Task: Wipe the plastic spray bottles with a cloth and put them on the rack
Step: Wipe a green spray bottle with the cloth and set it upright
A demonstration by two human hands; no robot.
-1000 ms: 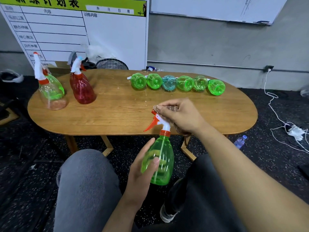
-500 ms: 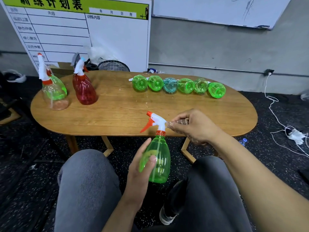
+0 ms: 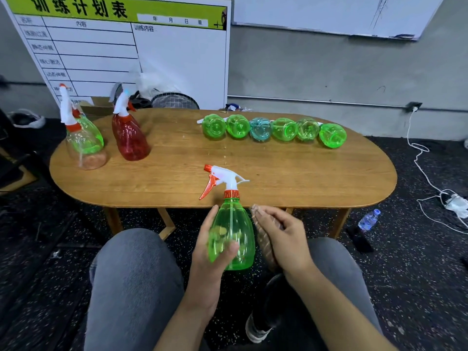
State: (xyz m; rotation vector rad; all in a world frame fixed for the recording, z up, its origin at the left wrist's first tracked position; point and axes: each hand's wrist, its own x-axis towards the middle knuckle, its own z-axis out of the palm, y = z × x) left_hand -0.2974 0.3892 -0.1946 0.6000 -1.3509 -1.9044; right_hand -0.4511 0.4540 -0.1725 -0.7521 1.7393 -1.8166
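— Hands first?
— Left hand point(image 3: 215, 252) wraps the green spray bottle point(image 3: 231, 239), upright above the knees, off the bench's point(image 3: 278, 178) near edge. Right hand point(image 3: 283, 239) presses a brownish cloth point(image 3: 266, 247) to its side.
— Bench?
— Oval, wooden; six bottles point(image 3: 273, 129) lie along its far edge, on speckled black floor point(image 3: 417, 274).

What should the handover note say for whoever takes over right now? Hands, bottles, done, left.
Left hand: gripping the green spray bottle by its body, upright, held over the lap in front of the table.
Right hand: pressing the cloth against the bottle's right side.
On the table: six bottles lying in a row at the back, five green and one blue; a red bottle and a clear bottle standing at the left, with a green one behind the clear one.
Done: cannot tell which bottles are already wiped.
Left: finish this wipe, then rack it. No rack in view.
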